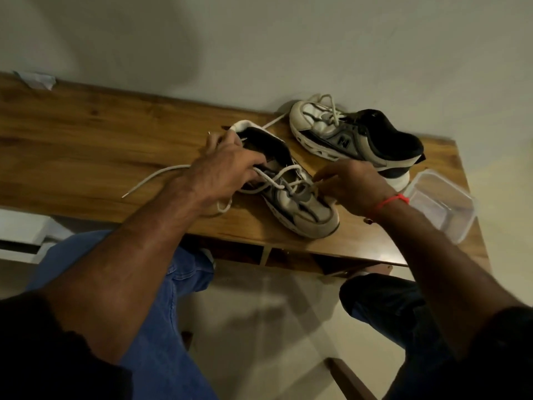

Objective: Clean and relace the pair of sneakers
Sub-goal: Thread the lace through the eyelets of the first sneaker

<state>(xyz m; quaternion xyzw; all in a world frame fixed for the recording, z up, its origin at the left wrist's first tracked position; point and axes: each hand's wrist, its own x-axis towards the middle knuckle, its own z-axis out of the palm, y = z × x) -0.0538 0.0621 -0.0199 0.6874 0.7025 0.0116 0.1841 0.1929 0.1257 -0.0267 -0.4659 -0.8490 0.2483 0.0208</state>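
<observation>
- Room: pale plain wall behind a wooden table (86, 134); light floor below; the person's knees in blue jeans (161, 313) under the table edge.
- Near sneaker (291, 194): grey, white and black, at the centre of the table, toe pointing to 5 o'clock, heel to 11 o'clock; white lace (281, 180) loosely crossed over the tongue, one free end trailing across the wood to 9 o'clock.
- Left hand (222, 168): lies over the sneaker's opening, fingers curled onto the lace and collar; the exact grip is hidden.
- Right hand (352, 186): at 3 o'clock of the near sneaker, fingertips drawn together and pinching the lace at the eyelets; red thread band (392, 201) on the wrist.
- Far sneaker (354, 137): at 1 o'clock of the first, against the wall, on its sole, toe to 10 o'clock, lace loose.
- Clear plastic box (441, 209): at the table's right edge, 3 o'clock, just beside the far sneaker's heel.
- Crumpled paper (36, 79): far left corner, 10 o'clock.
</observation>
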